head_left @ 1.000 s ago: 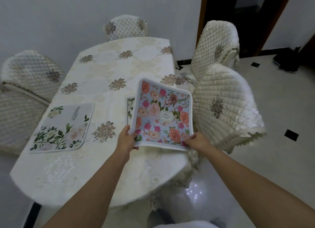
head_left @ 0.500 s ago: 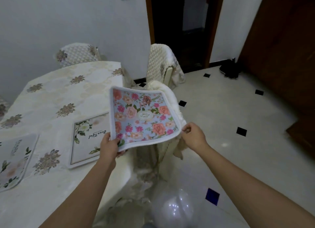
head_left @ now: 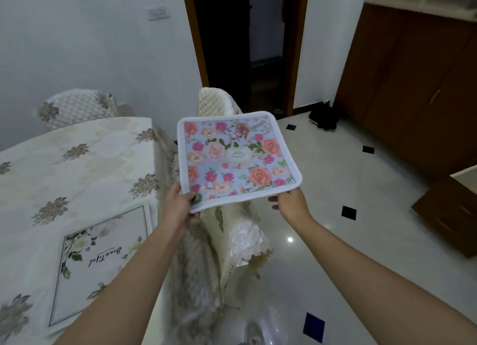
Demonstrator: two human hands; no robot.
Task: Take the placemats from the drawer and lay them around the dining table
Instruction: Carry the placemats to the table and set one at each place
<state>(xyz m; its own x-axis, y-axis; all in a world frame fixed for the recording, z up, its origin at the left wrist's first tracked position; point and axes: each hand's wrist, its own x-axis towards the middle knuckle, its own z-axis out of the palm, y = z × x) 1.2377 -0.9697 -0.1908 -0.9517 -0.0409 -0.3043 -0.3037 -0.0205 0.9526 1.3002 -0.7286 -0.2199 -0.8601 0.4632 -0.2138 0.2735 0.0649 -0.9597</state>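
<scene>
The person is holding a floral placemat (head_left: 236, 159) out flat in the air, off the right side of the counter (head_left: 77, 169) and above a quilted chair cover (head_left: 232, 228). The left hand (head_left: 178, 205) is pinching the near left corner, thumb on top and the fingers curled underneath; the right hand (head_left: 290, 201) is gripping the near right edge with its fingers tucked under the mat. The mat is sagging only slightly between the two grips and keeping its far edge level, so it looks light and semi-stiff, padded with a soft white border; holding it at two near corners seems right for laying it flat. A white leafy placemat (head_left: 100, 262) is already lying on the counter. No drawer or other container is showing in this view.
</scene>
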